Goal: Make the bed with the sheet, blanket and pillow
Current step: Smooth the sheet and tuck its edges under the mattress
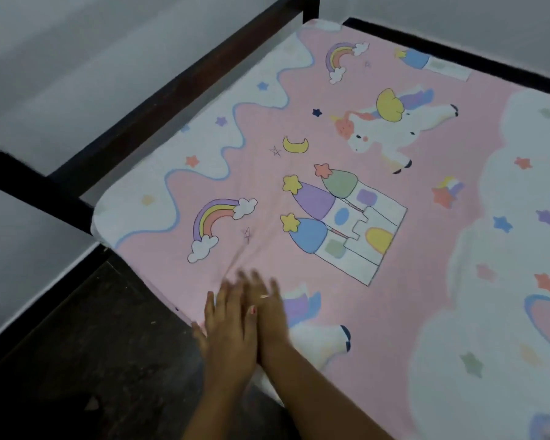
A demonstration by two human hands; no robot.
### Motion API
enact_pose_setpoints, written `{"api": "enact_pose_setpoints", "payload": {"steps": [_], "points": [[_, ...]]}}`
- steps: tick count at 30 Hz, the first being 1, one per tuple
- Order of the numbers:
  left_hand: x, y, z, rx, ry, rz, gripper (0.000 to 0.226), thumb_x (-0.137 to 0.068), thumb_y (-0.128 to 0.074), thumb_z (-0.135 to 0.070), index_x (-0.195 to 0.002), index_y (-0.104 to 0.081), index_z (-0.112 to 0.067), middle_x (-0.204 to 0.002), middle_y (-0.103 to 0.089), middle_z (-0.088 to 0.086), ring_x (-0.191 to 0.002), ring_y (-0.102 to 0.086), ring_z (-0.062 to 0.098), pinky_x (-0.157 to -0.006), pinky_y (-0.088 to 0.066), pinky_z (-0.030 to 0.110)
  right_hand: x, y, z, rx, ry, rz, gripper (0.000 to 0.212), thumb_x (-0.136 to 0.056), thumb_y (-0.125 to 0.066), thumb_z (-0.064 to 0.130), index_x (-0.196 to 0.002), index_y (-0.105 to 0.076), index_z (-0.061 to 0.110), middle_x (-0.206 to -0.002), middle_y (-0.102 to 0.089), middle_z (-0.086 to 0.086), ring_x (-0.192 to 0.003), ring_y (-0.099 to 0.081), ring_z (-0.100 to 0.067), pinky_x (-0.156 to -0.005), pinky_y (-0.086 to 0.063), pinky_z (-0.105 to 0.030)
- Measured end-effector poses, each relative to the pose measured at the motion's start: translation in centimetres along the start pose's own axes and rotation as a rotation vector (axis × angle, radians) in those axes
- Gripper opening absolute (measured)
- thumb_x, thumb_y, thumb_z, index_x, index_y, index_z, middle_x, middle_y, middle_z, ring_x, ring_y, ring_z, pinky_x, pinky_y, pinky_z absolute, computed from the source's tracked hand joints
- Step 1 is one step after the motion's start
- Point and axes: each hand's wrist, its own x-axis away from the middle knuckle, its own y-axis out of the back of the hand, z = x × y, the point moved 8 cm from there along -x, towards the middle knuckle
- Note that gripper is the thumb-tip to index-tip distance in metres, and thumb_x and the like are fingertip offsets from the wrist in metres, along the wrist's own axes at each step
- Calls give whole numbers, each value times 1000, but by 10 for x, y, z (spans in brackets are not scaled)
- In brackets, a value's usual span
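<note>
A pink sheet (410, 192) printed with rainbows, unicorns and a castle lies spread over the mattress, its white cloud border along the left and right sides. My left hand (227, 328) lies flat on the sheet near the mattress's near-left edge, fingers straight. My right hand (272, 315) lies flat right beside it, touching it, fingers straight and blurred. A small crease in the sheet runs up from the fingertips. No blanket or pillow is in view.
A dark bed frame (178, 90) runs along the mattress's left side and far end, close to grey walls. Dark floor (92, 360) lies at the lower left beside the bed.
</note>
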Motion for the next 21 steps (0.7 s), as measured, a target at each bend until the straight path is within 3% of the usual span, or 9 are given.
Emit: {"api": "enact_pose_setpoints", "payload": {"steps": [1, 2, 4, 6, 8, 11, 13, 17, 21], "points": [[-13, 8, 5, -13, 19, -9, 72, -82, -10, -58, -147, -27, -31, -157, -13, -13, -146, -2, 12, -114, 0, 52, -11, 3, 15, 50, 147, 87, 65, -98, -34, 35, -153, -2, 20, -160, 1, -8, -147, 0, -28, -118, -6, -50], [-22, 16, 9, -16, 40, -17, 69, -83, -14, -55, -147, -28, -30, -157, -15, -11, -146, -4, 13, -114, -1, 52, -19, 6, 21, 22, 243, 132, 66, -98, -37, 36, -153, -5, 19, -161, -2, -6, -148, 1, -25, -119, -4, -48], [-41, 33, 15, -6, 62, -36, 67, -83, -17, -52, -146, -29, -32, -157, -17, -11, -146, -6, 14, -114, -2, 53, -41, 24, 0, -126, 249, 7, 55, -94, -41, 37, -146, -34, 22, -154, -32, -1, -143, -26, -19, -117, -22, -44], [-59, 44, 22, 3, 68, -51, 66, -84, -16, -54, -146, -27, -34, -157, -17, -11, -146, -7, 14, -114, -2, 54, -58, 28, -72, -183, -48, -110, 56, -88, -37, 48, -136, -51, 22, -141, -51, 2, -130, -48, -19, -105, -41, -42], [-78, 52, 31, 3, 83, -45, 56, -93, -21, -51, -147, -24, -36, -157, -15, -11, -146, -4, 13, -114, 1, 53, -56, 23, -150, -220, -347, -121, 63, -88, -31, 54, -134, -53, 17, -138, -54, -4, -126, -52, -26, -102, -42, -45], [-103, 57, 42, -18, 104, -29, 49, -99, -28, -41, -148, -20, -37, -158, -12, -10, -146, -1, 12, -114, 5, 51, -57, 21, -190, -122, -500, -80, 72, -96, -8, 57, -139, -48, 15, -141, -50, -10, -128, -49, -31, -101, -39, -53], [-119, 59, 46, -31, 95, -17, 50, -99, -24, -45, -148, -18, -37, -158, -10, -11, -146, 0, 12, -115, 5, 50, -71, 21, -172, -108, -540, -125, 72, -96, -8, 57, -141, -46, 17, -144, -47, -11, -131, -45, -33, -105, -33, -54], [-152, 67, 58, -20, 57, -30, 65, -85, -13, -53, -148, -18, -36, -158, -8, -12, -147, 1, 13, -114, 3, 50, -122, 16, -62, -124, -363, -214, 57, -92, -32, 51, -139, -46, 24, -145, -45, -7, -133, -42, -33, -107, -26, -54], [-178, 83, 63, -28, 9, -29, 67, -85, -9, -54, -149, -15, -34, -159, -6, -12, -146, 5, 11, -115, 5, 48, -179, 25, 42, -157, 40, -156, 57, -89, -32, 44, -143, -36, 27, -151, -37, -2, -139, -35, -26, -111, -26, -55]]}}
